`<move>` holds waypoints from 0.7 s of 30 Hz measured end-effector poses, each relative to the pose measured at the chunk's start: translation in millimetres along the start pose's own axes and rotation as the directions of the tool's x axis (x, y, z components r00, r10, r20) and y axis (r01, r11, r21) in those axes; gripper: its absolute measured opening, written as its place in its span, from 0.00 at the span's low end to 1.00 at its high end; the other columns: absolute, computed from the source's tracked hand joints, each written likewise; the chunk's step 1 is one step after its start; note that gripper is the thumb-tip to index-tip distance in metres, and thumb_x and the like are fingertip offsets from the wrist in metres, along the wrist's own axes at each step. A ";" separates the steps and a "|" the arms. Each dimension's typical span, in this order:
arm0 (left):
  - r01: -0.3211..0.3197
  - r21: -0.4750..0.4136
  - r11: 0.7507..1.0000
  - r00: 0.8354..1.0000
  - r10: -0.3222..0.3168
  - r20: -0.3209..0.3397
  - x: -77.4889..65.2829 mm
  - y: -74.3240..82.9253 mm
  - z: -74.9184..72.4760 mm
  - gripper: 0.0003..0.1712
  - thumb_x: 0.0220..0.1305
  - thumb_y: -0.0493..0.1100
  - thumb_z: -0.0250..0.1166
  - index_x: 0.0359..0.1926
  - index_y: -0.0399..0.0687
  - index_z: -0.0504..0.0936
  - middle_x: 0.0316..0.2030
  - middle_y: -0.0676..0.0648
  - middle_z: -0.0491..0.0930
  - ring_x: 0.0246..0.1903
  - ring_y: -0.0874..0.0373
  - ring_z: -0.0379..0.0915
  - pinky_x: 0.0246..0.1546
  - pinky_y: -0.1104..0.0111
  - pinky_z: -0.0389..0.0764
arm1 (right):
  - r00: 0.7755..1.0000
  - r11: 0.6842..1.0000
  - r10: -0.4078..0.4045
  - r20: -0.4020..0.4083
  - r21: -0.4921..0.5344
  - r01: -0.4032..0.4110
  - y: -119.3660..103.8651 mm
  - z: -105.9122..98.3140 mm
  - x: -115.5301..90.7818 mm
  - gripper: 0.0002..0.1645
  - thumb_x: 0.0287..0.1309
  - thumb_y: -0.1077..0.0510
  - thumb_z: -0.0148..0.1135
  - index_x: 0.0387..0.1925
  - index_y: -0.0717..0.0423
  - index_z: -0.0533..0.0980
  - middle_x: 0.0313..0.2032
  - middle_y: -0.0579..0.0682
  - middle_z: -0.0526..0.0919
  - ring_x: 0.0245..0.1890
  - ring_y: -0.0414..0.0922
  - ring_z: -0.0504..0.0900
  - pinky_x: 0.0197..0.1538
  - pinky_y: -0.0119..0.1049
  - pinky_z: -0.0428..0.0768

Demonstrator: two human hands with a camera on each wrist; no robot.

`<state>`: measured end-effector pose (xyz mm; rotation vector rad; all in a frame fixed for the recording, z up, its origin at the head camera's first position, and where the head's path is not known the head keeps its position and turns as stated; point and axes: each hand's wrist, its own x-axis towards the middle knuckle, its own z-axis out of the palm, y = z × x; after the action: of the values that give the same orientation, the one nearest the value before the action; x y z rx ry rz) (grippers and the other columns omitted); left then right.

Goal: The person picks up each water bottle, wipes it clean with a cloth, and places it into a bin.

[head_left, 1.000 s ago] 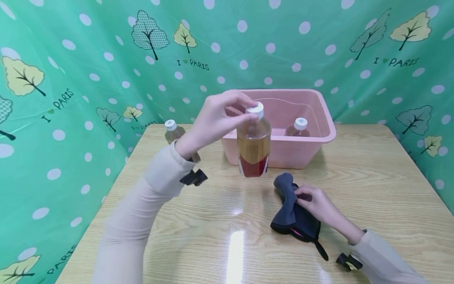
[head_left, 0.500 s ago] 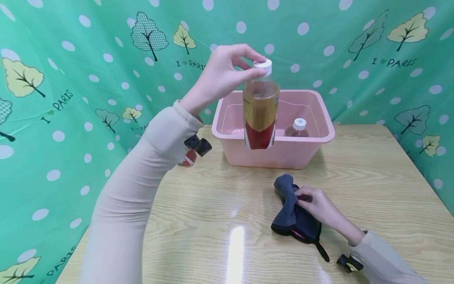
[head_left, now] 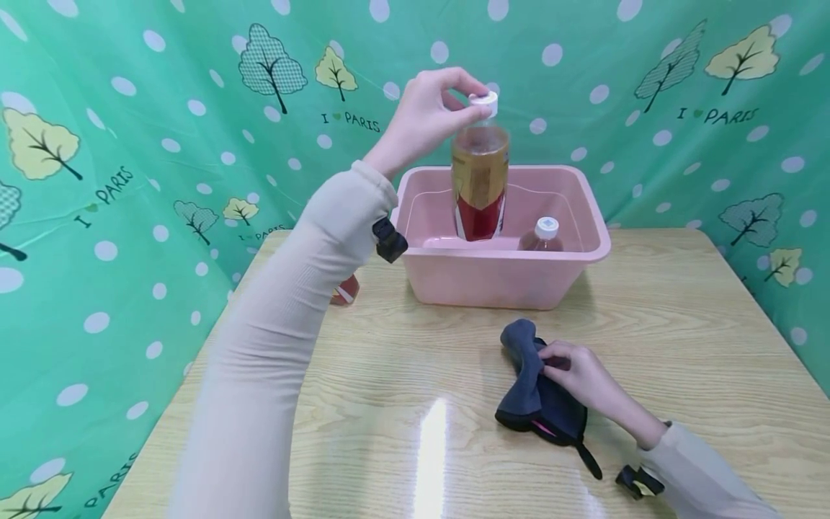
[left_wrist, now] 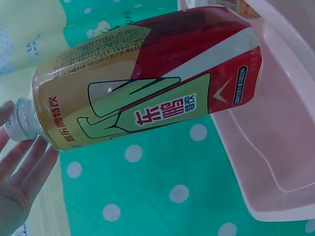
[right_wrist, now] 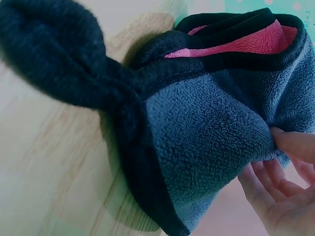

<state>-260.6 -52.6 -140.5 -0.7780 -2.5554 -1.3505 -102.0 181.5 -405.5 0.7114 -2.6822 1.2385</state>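
Observation:
My left hand (head_left: pixel 436 115) pinches the white cap of a drink bottle (head_left: pixel 480 180) with a gold and red label. The bottle hangs upright, its base inside the opening of the pink plastic bin (head_left: pixel 506 281). In the left wrist view the bottle's label (left_wrist: pixel 152 108) faces the camera, with the bin's wall (left_wrist: pixel 261 162) close to its base. On the table my right hand (head_left: pixel 579 371) pinches a fold of a dark grey cloth (head_left: pixel 551 396) with black edging. The right wrist view shows the cloth's fleecy surface (right_wrist: pixel 206 128), a black loop (right_wrist: pixel 54 54) and a pink inside.
Another white-capped bottle (head_left: pixel 545 236) stands in the right part of the bin. Left of the bin, a further bottle (head_left: pixel 346 290) on the wooden table (head_left: pixel 389 389) is mostly hidden by my left sleeve. A green patterned curtain (head_left: pixel 194 144) hangs behind and beside the table.
My left hand has raised the bottle from in front of the bin and carried it back over the rim. The bottle's base is now lower inside the opening. My right hand and the cloth stay put.

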 end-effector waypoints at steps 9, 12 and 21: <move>0.019 0.001 1.000 0.999 -0.019 0.038 10.7 -20.3 21.8 0.14 0.55 0.42 0.63 0.43 0.42 0.76 0.42 0.49 0.77 0.35 0.59 0.75 0.37 0.74 0.76 | 1.000 1.000 -0.001 0.005 -0.001 0.001 -0.8 -0.4 0.3 0.13 0.38 0.79 0.61 0.28 0.65 0.77 0.30 0.54 0.79 0.30 0.33 0.75 0.28 0.30 0.79; 0.032 0.004 0.999 0.998 -0.032 0.048 11.3 -28.0 29.4 0.13 0.56 0.41 0.61 0.43 0.42 0.76 0.42 0.49 0.76 0.36 0.59 0.75 0.37 0.74 0.76 | 1.000 1.000 0.000 0.008 -0.006 0.000 -1.1 -0.5 0.3 0.13 0.38 0.79 0.61 0.28 0.65 0.77 0.30 0.54 0.80 0.30 0.33 0.75 0.29 0.31 0.79; 0.017 0.066 0.998 0.994 -0.024 0.109 10.0 -51.0 49.0 0.13 0.58 0.40 0.60 0.44 0.40 0.75 0.42 0.48 0.76 0.37 0.59 0.72 0.36 0.76 0.75 | 1.000 1.000 0.014 0.017 -0.002 -0.014 -1.7 -1.6 0.5 0.12 0.40 0.78 0.61 0.29 0.64 0.77 0.31 0.53 0.79 0.31 0.35 0.76 0.30 0.33 0.79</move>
<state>-289.9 -32.9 -202.6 -0.8386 -2.6833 -1.2569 -101.9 181.5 -403.1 0.7080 -2.7060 1.2389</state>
